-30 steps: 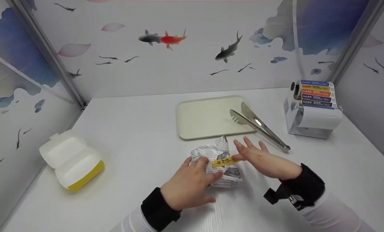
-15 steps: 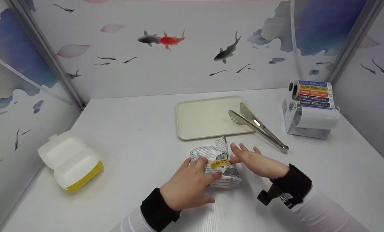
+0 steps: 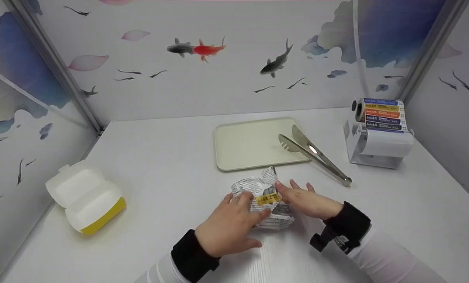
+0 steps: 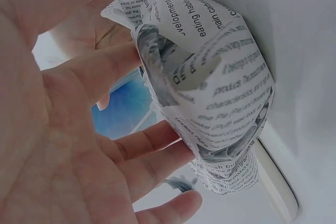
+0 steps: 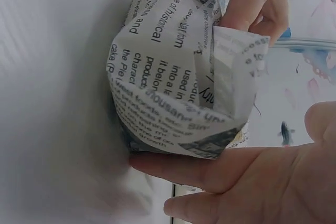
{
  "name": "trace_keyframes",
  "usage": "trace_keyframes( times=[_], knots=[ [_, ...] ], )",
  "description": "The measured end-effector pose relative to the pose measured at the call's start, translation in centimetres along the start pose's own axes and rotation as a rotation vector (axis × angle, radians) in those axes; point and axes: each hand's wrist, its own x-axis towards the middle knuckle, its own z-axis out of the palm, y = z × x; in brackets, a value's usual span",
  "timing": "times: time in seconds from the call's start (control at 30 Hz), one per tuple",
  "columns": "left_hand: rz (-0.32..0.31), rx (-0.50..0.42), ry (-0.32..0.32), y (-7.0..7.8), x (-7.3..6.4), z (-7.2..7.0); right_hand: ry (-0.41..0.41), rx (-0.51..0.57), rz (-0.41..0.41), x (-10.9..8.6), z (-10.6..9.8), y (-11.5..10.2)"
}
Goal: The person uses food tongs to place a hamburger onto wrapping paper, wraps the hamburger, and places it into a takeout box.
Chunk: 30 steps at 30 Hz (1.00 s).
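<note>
A newsprint-paper-wrapped bundle (image 3: 277, 223) lies on the table in front of the person, one twisted paper end pointing away. Across its top runs a yellow sticker (image 3: 268, 199). The left hand (image 3: 231, 226) rests on the bundle's left side with its fingers spread and mostly straight. On the other side, the right hand (image 3: 311, 202) touches the paper beside the sticker's right end, fingers extended. The left wrist view shows fingertips against the folded paper (image 4: 220, 85). In the right wrist view a straight finger runs along the bundle's side (image 5: 163, 82). What the paper wraps is hidden.
A pale tray (image 3: 246, 145) stands behind the bundle, with metal tongs (image 3: 325, 163) lying over its right edge. A white dispenser (image 3: 388, 143) with rolls of coloured stickers is at the back right. An opened white-and-yellow clamshell box (image 3: 87, 192) sits at the left.
The right hand has moved left and down onto the bundle's right side. The sticker's right end, earlier raised at its fingertips, now lies flatter on the paper. The left hand has stayed put.
</note>
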Motion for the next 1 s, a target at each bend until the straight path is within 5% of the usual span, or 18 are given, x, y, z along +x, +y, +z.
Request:
trace_keyframes(
  times=[0.2, 0.4, 0.8, 1.0],
  knots=[
    [0.004, -0.012, -0.005, -0.2, 0.0, 0.1, 0.119, -0.032, -0.033, -0.5, -1.3, -0.1],
    [0.004, -0.031, -0.004, -0.4, 0.0, 0.1, 0.282, -0.154, -0.175, -0.8, -2.3, -0.1],
    [-0.008, -0.106, -0.025, -1.7, -0.8, -1.6, 0.266, -0.272, -0.246, -1.3, -1.4, -0.7],
    [-0.154, -0.264, 0.037, -5.3, -2.5, -4.2, 0.29, -0.269, -0.202, -2.3, -1.8, -1.5]
  ],
)
